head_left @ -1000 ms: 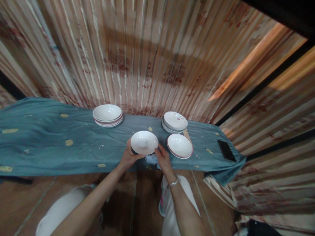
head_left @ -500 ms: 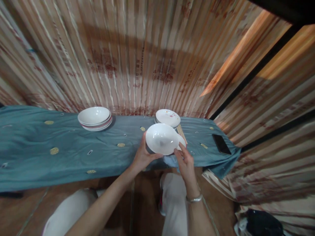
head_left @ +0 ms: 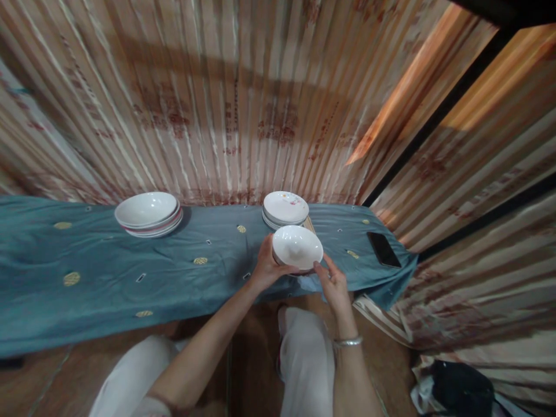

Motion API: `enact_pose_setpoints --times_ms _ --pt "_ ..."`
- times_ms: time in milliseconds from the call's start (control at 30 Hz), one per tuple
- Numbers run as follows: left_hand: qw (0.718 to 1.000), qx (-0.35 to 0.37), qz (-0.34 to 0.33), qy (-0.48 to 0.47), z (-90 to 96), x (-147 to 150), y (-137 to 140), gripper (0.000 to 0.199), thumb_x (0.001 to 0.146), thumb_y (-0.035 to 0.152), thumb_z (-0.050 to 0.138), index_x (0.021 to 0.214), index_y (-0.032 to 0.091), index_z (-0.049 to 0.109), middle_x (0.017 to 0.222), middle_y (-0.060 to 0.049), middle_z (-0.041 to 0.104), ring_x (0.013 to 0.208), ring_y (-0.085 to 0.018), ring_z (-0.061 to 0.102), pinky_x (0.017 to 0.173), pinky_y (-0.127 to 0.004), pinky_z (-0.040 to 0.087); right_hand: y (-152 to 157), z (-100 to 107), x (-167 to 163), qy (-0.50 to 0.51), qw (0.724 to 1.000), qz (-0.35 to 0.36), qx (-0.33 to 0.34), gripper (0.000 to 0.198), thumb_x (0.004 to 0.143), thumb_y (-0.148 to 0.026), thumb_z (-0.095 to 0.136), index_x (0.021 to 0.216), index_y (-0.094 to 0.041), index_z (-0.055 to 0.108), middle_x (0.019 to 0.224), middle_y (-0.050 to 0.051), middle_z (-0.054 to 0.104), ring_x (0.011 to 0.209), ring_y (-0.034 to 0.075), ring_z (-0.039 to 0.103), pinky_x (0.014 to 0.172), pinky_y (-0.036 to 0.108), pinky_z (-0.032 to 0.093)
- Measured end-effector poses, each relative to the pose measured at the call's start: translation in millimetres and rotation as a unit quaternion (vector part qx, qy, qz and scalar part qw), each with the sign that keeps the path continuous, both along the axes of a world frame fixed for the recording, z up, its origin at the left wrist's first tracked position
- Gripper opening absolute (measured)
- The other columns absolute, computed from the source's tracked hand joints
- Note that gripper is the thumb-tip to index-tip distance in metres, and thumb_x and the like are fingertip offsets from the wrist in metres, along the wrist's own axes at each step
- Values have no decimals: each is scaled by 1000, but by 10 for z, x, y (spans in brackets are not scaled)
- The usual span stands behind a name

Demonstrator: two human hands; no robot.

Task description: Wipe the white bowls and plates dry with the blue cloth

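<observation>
A white bowl [head_left: 297, 246] is tilted toward me above the front edge of the cloth-covered table. My left hand [head_left: 267, 266] grips its left side, thumb along the near rim. My right hand [head_left: 333, 282] holds the right side with its fingers at the rim. The underside of the bowl is mostly hidden, and whether another bowl lies beneath it I cannot make out. Just behind stands a stack of white plates [head_left: 284, 207], the top one with a small floral print. Below the bowl shows a bit of pale blue material [head_left: 310, 283].
A stack of white bowls [head_left: 147, 211], some with red bands, stands on the left of the teal tablecloth [head_left: 174, 284]. A black phone [head_left: 383, 249] lies at the right end. Striped curtains [head_left: 208, 116] hang directly behind the table. A dark bag [head_left: 463, 388] is at lower right.
The tilted bowl has moved slightly right and covers the white rounded piece that my right hand held beside it. Both hands have moved right with it; the view has shifted a little.
</observation>
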State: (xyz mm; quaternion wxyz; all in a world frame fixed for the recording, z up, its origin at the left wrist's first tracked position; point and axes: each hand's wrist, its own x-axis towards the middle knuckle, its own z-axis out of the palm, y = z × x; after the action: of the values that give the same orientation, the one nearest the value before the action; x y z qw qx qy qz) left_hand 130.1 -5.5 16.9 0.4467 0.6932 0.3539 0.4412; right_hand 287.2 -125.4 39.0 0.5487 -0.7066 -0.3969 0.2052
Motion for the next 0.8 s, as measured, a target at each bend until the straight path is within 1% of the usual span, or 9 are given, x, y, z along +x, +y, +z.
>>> enact_pose_setpoints --times_ms 167,267,333,400,500,567,633,733,800 --pt "1000 7 -20 -14 -109 32 44 105 45 48 93 137 23 49 141 -13 52 133 -37 46 115 -54 31 13 -83 43 -20 1000 -2 1 80 81 -64 58 135 -5 60 94 14 77 88 27 70 83 37 55" --pt "1000 2 -17 -25 -168 52 58 105 43 47 94 136 23 50 138 -13 54 132 -37 47 113 -55 33 22 -137 70 -10 1000 -5 -8 83 79 -65 60 136 -4 59 85 12 77 81 26 70 80 37 55" --pt "999 -1 -22 -36 -201 65 62 104 44 46 94 135 22 51 137 -13 55 130 -37 48 112 -55 34 28 -164 94 -2 1000 7 -21 84 80 -64 59 139 -4 57 78 9 76 75 25 69 78 35 55" --pt "999 -7 -25 -42 -222 77 61 104 43 45 94 135 22 50 136 -13 55 130 -36 48 112 -55 34 30 -177 112 -2 999 20 -35 84 80 -64 59 140 -4 56 75 8 76 73 24 68 78 35 54" --pt "999 -14 -28 -42 -226 85 53 105 43 44 95 135 22 49 136 -13 54 129 -35 48 113 -54 33 27 -174 118 -22 999 -3 -40 83 80 -64 58 139 -5 57 79 10 77 78 26 69 82 37 53" --pt "999 -14 -30 -42 -212 83 44 105 43 44 94 134 21 49 137 -13 54 130 -35 48 114 -54 32 24 -169 120 -38 999 -13 -36 81 80 -63 58 137 -6 59 87 13 78 87 28 70 86 38 53" --pt "999 -13 -33 -40 -190 77 35 104 43 44 94 134 20 49 137 -14 54 130 -35 48 114 -53 31 21 -169 133 -50 998 -7 -40 78 80 -62 58 136 -7 61 97 15 78 94 29 70 89 39 52" --pt "999 -13 -36 -34 -170 71 24 105 42 46 94 133 20 49 136 -14 54 130 -35 49 114 -53 32 24 -187 163 -57 997 -6 -51 78 79 -62 60 135 -8 61 100 15 78 96 30 70 89 39 52" --pt "999 -19 -29 -26 -181 74 21 108 40 46 94 135 21 48 137 -14 54 132 -36 48 114 -55 31 31 -203 174 -58 997 -11 -50 77 79 -63 60 134 -10 62 102 15 78 96 30 71 88 39 53"
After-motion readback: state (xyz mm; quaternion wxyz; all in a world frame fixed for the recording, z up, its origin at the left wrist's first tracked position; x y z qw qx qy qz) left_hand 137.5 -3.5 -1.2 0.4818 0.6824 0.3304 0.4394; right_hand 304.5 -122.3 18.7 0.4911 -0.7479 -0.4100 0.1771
